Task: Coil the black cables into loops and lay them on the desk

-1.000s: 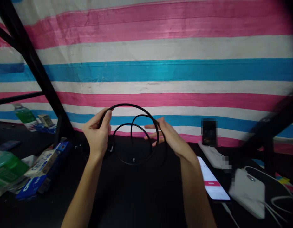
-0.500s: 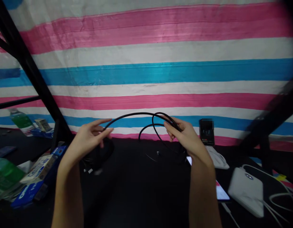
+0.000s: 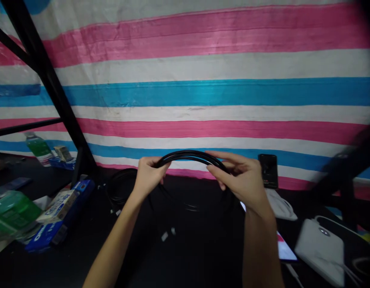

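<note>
A bundle of black cable (image 3: pixel 188 154) arches in several strands between my two hands, above the black table. My left hand (image 3: pixel 150 172) is closed round its left end. At the right end, my right hand (image 3: pixel 237 172) has the strands between thumb and fingers, with the index finger stretched along the top. Lower parts of the cable hang down and fade into the dark tabletop. Two small pale pieces, perhaps cable ends (image 3: pixel 164 236), show below my left hand. Behind that hand lies another coil of black cable (image 3: pixel 120 186).
Left are a blue box (image 3: pixel 47 236), a small carton (image 3: pixel 59 206) and green bottles (image 3: pixel 15 212). Right are a white power bank (image 3: pixel 321 248), a lit phone (image 3: pixel 285 248), a white cable (image 3: pixel 280 205) and a dark phone (image 3: pixel 268 170). Black frame posts (image 3: pixel 57 96) flank a striped sheet (image 3: pixel 203 94).
My left hand has moved right, towards my right hand. The single wide arc and loose loops of cable are now gathered into one bundle of strands.
</note>
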Motion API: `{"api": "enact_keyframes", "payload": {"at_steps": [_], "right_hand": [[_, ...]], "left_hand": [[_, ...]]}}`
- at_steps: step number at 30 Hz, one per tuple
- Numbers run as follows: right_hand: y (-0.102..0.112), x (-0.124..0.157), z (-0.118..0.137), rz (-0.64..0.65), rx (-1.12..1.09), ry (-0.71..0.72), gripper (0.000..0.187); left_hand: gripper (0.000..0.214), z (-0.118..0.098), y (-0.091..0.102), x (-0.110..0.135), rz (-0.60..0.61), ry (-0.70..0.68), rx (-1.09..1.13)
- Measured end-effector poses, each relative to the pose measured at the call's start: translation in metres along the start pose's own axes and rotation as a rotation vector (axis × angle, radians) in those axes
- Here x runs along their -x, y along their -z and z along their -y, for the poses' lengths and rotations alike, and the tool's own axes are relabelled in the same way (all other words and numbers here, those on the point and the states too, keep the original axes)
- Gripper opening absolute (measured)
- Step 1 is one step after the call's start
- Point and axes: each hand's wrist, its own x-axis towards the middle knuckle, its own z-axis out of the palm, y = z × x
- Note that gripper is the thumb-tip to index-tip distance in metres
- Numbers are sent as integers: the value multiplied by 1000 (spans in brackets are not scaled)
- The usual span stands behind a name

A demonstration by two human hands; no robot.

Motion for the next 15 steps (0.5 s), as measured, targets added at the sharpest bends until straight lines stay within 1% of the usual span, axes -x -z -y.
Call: {"api": "enact_keyframes", "payload": {"at_steps": [2,5,7,9,10,12,14,15], "right_hand": [[-8,-9,-13,40,-60,-58,25],[-32,-17,-29,53,-171,-137,21],[-49,-17,-35,-12,-286,-172,26],[-58,-16,-37,-122,-421,-177,34],[-59,-16,-37,-166,-479,-174,37],[-53,-17,-36,-229,-550,-155,43],[-43,-17,-32,-265,-573,-109,47],[-38,-16,-29,-280,-573,-72,48]], "left_hand": [[41,1,6,-3,-52,35,80],[48,-2,6,-3,-147,63,230],[50,-5,2,0,-217,109,400],[51,-6,-4,3,-283,143,547],[51,-6,-8,5,-296,143,577],[53,-4,-16,7,-250,115,531],[51,2,-24,7,-179,83,412],[48,6,-28,6,-166,63,335]]}}
